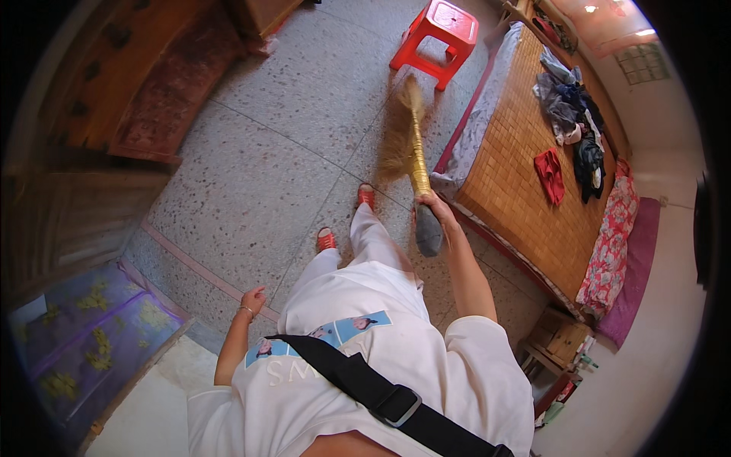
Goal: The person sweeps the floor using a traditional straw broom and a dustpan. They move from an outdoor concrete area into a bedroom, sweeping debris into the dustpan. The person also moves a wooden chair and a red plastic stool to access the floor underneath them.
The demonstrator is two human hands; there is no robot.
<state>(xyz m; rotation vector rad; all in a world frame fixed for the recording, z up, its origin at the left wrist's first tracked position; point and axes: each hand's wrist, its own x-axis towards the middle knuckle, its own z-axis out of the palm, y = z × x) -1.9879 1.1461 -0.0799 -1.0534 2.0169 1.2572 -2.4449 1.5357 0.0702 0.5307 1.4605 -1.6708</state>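
Note:
My right hand (435, 207) is wrapped round the handle of a straw broom (419, 160), just above its grey-covered end. The handle is bound in shiny gold, and the pale bristles reach forward over the floor toward a red plastic stool (453, 24). Motion smears the bristles, so I cannot tell whether they touch the stool's legs. Down at my left side hangs my left hand (253, 299), holding nothing, its fingers loosely bent and apart; a bracelet circles that wrist.
On the right stands a bed with a woven mat (518, 129), bearing a heap of clothes (571, 99), a red garment (549, 175) and a floral pillow (611, 244). Wooden furniture (167, 99) lines the left. A small wooden stand (560, 335) is beyond the bed's near end.

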